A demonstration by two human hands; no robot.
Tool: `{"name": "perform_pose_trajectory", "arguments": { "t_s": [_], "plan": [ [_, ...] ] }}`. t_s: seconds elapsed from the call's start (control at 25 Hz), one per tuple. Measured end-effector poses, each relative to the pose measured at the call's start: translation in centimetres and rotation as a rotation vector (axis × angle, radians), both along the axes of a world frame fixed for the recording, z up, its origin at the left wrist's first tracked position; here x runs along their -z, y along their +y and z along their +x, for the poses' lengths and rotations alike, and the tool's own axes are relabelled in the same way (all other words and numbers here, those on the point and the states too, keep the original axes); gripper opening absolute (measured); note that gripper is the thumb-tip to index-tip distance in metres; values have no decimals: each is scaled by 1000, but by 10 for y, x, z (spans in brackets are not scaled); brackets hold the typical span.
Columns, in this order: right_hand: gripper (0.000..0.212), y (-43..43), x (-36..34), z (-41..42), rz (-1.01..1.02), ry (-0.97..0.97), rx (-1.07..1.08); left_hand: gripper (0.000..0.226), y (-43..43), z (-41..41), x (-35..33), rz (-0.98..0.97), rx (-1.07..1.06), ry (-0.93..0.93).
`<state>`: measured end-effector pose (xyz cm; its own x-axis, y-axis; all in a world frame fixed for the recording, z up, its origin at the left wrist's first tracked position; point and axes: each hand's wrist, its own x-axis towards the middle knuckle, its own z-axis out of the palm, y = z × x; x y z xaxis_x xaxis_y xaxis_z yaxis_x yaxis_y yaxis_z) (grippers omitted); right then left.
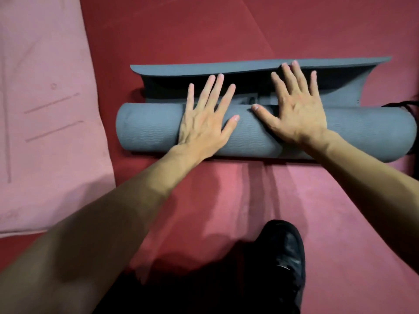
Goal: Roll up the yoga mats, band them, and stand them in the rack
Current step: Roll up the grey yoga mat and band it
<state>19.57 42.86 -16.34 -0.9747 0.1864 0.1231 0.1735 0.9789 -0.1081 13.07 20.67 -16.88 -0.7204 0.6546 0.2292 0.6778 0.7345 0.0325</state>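
Red carpet [317, 223] is seen under everything, and a pink mat [45, 109] is spread flat at the left, not yet rolled. A grey mat [147, 132] is laid across the carpet before the person and is almost fully rolled; only its last flap [226, 66] is free and curls upward at the far side. The left hand [204, 125] and the right hand [297, 114] are pressed on top of the roll, fingers straight and spread, nothing grasped, probably so the roll is kept tight while pushed forward. A black shoe [283, 257] is seen nearer. No rack is visible.
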Motion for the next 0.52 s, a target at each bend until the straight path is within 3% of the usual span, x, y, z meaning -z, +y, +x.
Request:
{"name": "perform_pose_trajectory", "arguments": {
  "t_s": [0.4,0.52],
  "plan": [
    [95,3,-3,-3,-34,80,25,74,7,-14,2,-34,-14,16],
    [93,13,-6,-11,-49,46,3,86,7,-20,-2,-42,10,-13]
  ]
}}
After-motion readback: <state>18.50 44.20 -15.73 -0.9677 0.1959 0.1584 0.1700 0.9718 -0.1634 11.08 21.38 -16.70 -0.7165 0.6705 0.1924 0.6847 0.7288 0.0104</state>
